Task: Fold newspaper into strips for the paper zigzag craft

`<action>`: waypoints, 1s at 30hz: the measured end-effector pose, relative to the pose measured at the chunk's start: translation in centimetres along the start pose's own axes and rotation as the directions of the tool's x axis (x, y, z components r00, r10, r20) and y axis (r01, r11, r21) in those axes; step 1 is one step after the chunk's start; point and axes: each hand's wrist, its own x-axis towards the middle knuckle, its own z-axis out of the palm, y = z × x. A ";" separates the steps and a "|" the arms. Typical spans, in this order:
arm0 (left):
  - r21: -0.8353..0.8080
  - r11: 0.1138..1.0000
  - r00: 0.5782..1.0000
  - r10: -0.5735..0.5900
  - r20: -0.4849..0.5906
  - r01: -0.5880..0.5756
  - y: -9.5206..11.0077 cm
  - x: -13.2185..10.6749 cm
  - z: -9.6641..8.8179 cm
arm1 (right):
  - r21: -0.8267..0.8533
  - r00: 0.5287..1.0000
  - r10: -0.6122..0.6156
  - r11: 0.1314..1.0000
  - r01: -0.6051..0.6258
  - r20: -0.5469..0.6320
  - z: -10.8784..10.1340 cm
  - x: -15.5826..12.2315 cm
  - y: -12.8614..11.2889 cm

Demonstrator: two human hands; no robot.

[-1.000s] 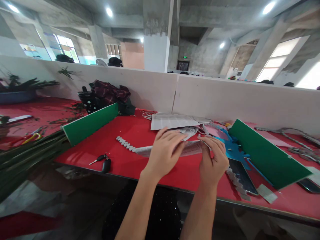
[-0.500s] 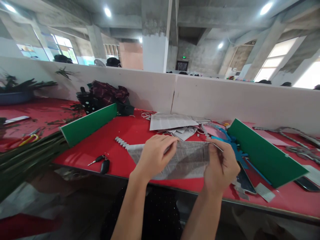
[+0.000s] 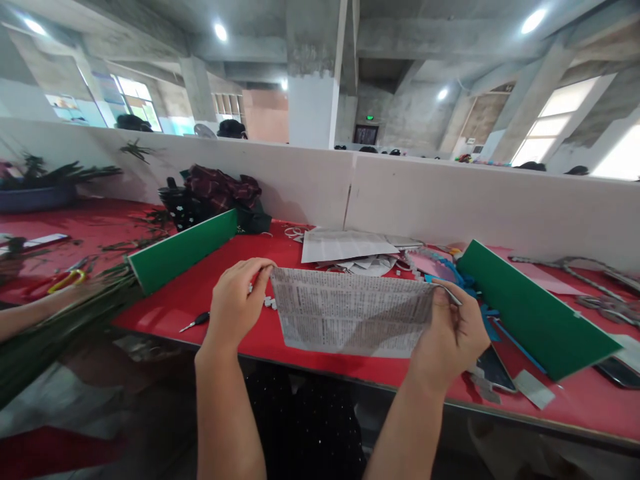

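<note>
A sheet of newspaper is stretched between my two hands, its printed side facing me, above the red table. My left hand pinches its upper left corner. At the upper right corner, my right hand grips the sheet between thumb and fingers, where the edge curls over. A zigzag strip of folded paper lies just behind my left hand, partly hidden. Beside that hand rests a key; its fob is covered by the hand.
Papers lie piled at the back. Green boards stand at both sides. A phone lies by my right hand. On the left are long green leaves, scissors and another person's arm. A white partition runs behind.
My left hand has slid left along the top edge to the sheet's corner, and the newspaper is now spread taut. My right hand keeps its grip. Another person's arm has appeared at left.
</note>
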 end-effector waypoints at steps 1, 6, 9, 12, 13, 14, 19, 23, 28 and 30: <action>0.008 1.000 0.999 -0.026 -0.024 0.026 -0.1 -0.1 0.0 | -0.003 1.000 -0.006 1.000 0.006 0.020 0.1 -0.1 -0.1; -0.014 0.997 0.938 -0.073 -0.340 0.072 1.4 0.1 0.2 | 0.043 0.995 -0.010 0.999 0.005 0.098 1.4 -0.9 -1.0; -0.032 0.999 0.908 -0.019 -0.420 0.006 3.9 0.2 0.6 | 0.087 0.986 -0.004 0.996 -0.011 0.169 2.4 -1.7 -1.7; -0.037 0.986 0.963 0.148 -0.224 -0.161 6.8 0.0 1.8 | 0.126 0.970 0.010 0.991 -0.041 0.243 3.0 -2.3 -2.3; -0.038 0.974 0.967 0.216 -0.134 -0.223 7.6 -0.1 2.3 | 0.137 0.961 0.021 0.989 -0.061 0.276 3.1 -2.3 -2.4; -0.038 0.963 0.963 0.263 -0.062 -0.265 8.2 -0.3 2.8 | 0.143 0.946 0.033 0.986 -0.083 0.322 3.0 -2.4 -2.4; -0.002 0.951 0.948 0.309 0.077 -0.310 9.0 -0.7 4.3 | 0.124 0.825 0.048 0.982 -0.142 0.562 2.1 -1.7 -1.9; -0.035 0.944 0.928 0.330 0.174 -0.329 8.5 -0.5 4.2 | 0.114 0.773 -0.011 0.990 -0.080 0.634 1.5 -1.2 -1.5; -0.136 0.941 0.912 0.334 0.237 -0.309 7.5 -0.2 4.3 | 0.080 0.732 -0.043 0.997 -0.017 0.680 1.3 -0.9 -1.1; -0.162 0.942 0.914 0.327 0.240 -0.294 6.8 0.0 4.3 | 0.075 0.728 -0.048 0.997 -0.005 0.684 1.3 -0.8 -0.8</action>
